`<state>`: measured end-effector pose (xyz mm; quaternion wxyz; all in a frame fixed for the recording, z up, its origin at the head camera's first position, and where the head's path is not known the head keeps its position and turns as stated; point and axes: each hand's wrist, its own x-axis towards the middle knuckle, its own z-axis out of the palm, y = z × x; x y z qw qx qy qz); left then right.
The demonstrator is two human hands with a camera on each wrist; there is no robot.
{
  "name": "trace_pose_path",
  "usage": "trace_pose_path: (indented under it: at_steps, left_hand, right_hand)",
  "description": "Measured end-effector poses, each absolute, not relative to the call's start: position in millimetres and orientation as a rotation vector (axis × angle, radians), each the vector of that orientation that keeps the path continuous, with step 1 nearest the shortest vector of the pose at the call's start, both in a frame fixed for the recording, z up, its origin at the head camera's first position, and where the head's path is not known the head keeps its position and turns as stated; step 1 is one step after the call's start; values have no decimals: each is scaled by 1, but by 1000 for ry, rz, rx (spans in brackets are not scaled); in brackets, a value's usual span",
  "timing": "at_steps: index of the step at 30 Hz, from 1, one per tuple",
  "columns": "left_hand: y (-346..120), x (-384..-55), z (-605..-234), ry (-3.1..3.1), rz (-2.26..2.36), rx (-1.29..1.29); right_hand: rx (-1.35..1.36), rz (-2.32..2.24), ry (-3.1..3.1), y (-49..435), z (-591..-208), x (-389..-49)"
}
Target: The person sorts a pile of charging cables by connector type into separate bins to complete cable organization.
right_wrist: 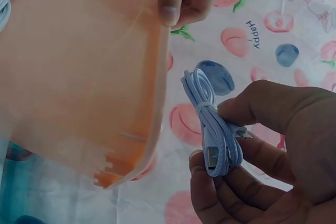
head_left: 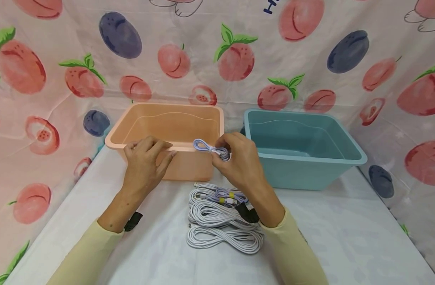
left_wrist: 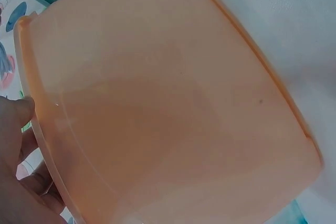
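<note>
My right hand (head_left: 242,160) pinches a coiled lavender USB cable (right_wrist: 212,119) between thumb and fingers. A white tie holds the coil at its middle, and a metal USB plug shows at one end in the right wrist view. The coil hangs above the front rim of the orange plastic bin (head_left: 189,170), near that bin's right corner. On the same rim, further left, my left hand (head_left: 144,162) grips the edge, thumb outside and fingers over the inner side. The left wrist view shows mostly the bin's outer wall (left_wrist: 157,108).
A teal bin (head_left: 292,174) stands to the right of the orange one. In front lie several white coiled cables (head_left: 217,213) and lavender cables with yellow ties (head_left: 226,194) on a white-covered table (head_left: 160,245). A fruit-print cloth (head_left: 199,47) hangs behind.
</note>
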<state>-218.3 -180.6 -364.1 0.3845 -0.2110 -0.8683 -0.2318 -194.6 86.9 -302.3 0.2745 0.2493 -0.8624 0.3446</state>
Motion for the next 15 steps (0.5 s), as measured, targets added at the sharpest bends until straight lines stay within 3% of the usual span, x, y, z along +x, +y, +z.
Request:
trace_pose_path:
  at_steps: [15]
  left_hand:
    - [-181,-219,-366,-2195,-598,-543]
  right_hand:
    - [650,891,-2196,76,-322,-219]
